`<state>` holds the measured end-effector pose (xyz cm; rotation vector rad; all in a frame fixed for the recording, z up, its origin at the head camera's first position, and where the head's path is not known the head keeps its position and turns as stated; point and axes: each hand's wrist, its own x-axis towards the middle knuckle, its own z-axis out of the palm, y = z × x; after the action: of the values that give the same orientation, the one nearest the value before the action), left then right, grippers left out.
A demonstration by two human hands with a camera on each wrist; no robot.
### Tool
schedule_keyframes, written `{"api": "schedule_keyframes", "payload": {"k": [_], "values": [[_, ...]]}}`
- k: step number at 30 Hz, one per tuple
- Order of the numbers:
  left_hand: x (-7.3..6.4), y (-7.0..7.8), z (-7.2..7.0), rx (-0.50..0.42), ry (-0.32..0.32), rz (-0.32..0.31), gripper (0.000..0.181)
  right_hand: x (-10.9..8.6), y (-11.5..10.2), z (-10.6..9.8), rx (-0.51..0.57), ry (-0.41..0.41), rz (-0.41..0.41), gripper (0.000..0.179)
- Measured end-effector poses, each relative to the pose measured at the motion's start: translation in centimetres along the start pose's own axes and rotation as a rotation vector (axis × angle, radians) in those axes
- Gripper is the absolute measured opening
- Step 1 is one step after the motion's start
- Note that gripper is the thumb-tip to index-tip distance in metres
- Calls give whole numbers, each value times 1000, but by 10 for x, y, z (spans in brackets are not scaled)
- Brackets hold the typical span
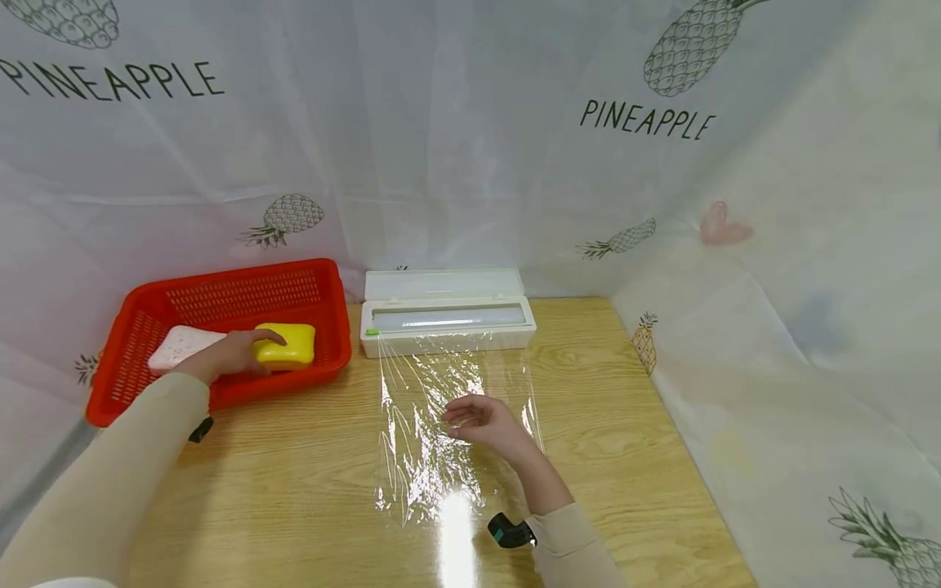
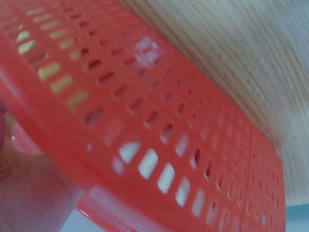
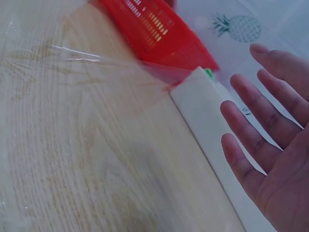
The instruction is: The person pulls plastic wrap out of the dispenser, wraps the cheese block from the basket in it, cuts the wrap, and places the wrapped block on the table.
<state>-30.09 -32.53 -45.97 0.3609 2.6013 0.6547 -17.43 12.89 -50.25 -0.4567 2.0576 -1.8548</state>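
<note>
My left hand [image 1: 231, 355] reaches into the red plastic basket [image 1: 336, 327], its fingers and thumb about the left end of a yellow sponge [image 1: 294, 345], gripping it. A pale speckled sponge [image 1: 180, 347] lies beside it in the basket, partly behind the hand. In the left wrist view the basket's slotted wall [image 2: 159, 101] hides most of that grip. Above a sheet of clear cling film [image 1: 412, 457] hovers my right hand [image 1: 488, 425], holding nothing, with its fingers loosely spread in the right wrist view. The film runs forward from a white cling film dispenser [image 1: 448, 340].
The dispenser's lid [image 1: 444, 283] is raised, and a green slider [image 1: 372, 331] sits at its left end. Wooden table [image 1: 610, 425] lies under everything. A pineapple-printed cloth [image 1: 456, 147] hangs behind and along the right side.
</note>
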Motion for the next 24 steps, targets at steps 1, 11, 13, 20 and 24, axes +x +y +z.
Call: {"api": "schedule_keyframes", "payload": {"k": [1,11,13,20,24], "values": [[1,2,2,10,26,17,59,-1,-3,2,-6,-1,-5,37],[6,13,6,-20,229,44,49,-10,-23,11,17,25,4,36],[4,16,4,-44,251,44,49,-8,-16,10,17,34,6,35],[-9,45,-6,-135,314,62,50,-1,5,9,41,69,6,38],[-17,70,-7,-187,332,45,51,-1,8,10,49,82,-15,37]]}}
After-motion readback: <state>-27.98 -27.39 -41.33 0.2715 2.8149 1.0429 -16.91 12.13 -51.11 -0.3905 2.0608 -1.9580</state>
